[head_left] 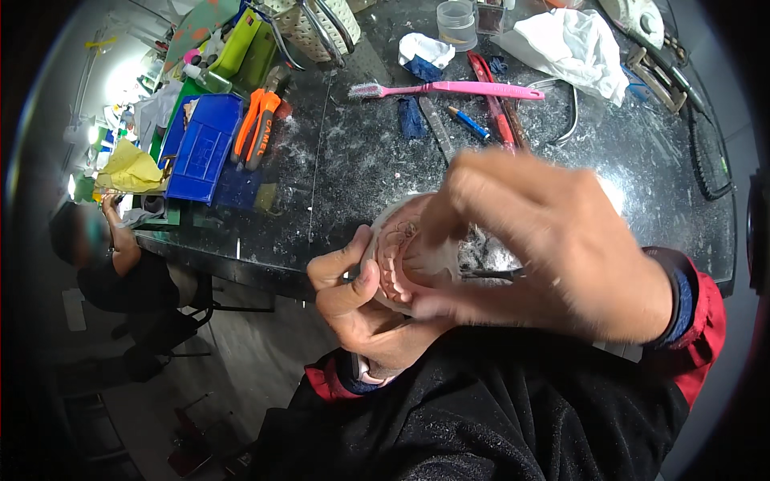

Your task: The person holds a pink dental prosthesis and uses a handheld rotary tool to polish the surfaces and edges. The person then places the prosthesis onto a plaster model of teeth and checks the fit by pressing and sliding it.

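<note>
A pinkish dental cast (393, 268) with a row of moulded teeth and a pale base is held just in front of the table's near edge. My left hand (361, 301) is closed round its left side, thumb and fingers on the rim. Over the cast's right side hovers my right hand (553, 240), blurred by motion, its fingers bent down toward the inner face. Whether those fingertips hold anything cannot be made out. On one of the teeth a small bit of wire (411, 230) seems to show.
On the dusty black table (321, 184) lie a pink toothbrush (457, 88), a blue pencil (468, 123), red-handled pliers (497, 112) and orange-handled cutters (257, 124). Farther off are a blue bin (207, 148) and a white bag (565, 48). Another person (120, 264) sits at left.
</note>
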The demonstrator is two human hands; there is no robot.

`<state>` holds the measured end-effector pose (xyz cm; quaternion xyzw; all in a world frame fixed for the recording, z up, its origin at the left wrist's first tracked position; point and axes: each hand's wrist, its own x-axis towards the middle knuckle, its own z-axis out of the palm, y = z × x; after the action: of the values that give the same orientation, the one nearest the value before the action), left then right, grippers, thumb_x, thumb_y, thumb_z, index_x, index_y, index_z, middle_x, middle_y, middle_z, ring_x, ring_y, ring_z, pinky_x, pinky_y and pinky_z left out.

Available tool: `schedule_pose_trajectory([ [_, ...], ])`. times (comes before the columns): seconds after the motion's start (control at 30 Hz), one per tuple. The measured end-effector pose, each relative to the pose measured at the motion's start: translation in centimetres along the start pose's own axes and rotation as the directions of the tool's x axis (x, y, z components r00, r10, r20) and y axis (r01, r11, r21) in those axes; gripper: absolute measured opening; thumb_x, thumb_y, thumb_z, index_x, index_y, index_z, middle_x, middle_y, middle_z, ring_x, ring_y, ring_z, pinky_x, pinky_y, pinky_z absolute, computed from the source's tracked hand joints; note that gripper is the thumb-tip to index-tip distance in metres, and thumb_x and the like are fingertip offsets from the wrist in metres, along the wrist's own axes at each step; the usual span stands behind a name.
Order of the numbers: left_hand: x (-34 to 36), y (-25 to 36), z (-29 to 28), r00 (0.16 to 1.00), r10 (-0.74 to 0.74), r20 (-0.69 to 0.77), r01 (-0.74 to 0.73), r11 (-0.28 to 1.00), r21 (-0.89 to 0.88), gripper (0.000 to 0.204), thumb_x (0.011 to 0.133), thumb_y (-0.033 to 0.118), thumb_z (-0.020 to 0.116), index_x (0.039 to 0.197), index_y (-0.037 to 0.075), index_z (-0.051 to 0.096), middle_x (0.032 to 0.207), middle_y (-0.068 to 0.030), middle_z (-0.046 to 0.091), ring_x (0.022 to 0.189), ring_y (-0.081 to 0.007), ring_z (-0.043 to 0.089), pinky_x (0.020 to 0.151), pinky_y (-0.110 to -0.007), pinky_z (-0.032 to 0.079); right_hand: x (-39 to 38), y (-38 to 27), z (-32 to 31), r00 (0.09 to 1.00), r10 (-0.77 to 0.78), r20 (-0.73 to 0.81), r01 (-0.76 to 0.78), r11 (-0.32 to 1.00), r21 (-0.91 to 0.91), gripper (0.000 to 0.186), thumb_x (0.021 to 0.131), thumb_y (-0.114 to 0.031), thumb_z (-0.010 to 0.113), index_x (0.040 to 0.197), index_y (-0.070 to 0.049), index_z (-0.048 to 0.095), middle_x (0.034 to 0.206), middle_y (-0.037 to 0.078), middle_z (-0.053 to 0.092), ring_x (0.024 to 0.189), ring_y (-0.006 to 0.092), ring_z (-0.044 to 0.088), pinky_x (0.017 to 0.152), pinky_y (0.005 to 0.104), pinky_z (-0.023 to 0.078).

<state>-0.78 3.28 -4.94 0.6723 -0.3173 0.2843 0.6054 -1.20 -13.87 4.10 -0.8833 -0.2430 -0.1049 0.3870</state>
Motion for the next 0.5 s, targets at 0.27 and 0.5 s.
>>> schedule_pose_trajectory([
  [0.27,0.4,-0.1,-0.1,0.986,-0.009,0.164,0.024,0.996,-0.09,0.084,0.055,0.012,0.089,0.121,0.009,0.038,0.118,-0.0159,0.037,0.105,-0.0295,0.056,0.086,-0.035,0.054,0.0,1.5,-0.1,0.967,-0.255,-0.001,0.239,0.909,-0.34,0.032,0.062,-0.011,0.071,0.092,-0.006,0.063,0.086,0.002,0.059,0.072,0.0172,0.06,0.048,0.0267,0.049],
  [0.5,0.3,-0.5,-0.5,0.983,0.012,0.181,0.0,0.998,-0.066,0.086,0.052,0.016,0.091,0.12,0.01,0.038,0.117,-0.0156,0.039,0.102,-0.0259,0.056,0.084,-0.034,0.054,-0.3,2.1,0.2,0.955,-0.292,0.056,0.294,0.902,-0.317,0.032,0.066,-0.012,0.07,0.095,-0.001,0.06,0.085,0.006,0.058,0.069,0.0179,0.063,0.046,0.0284,0.05],
])
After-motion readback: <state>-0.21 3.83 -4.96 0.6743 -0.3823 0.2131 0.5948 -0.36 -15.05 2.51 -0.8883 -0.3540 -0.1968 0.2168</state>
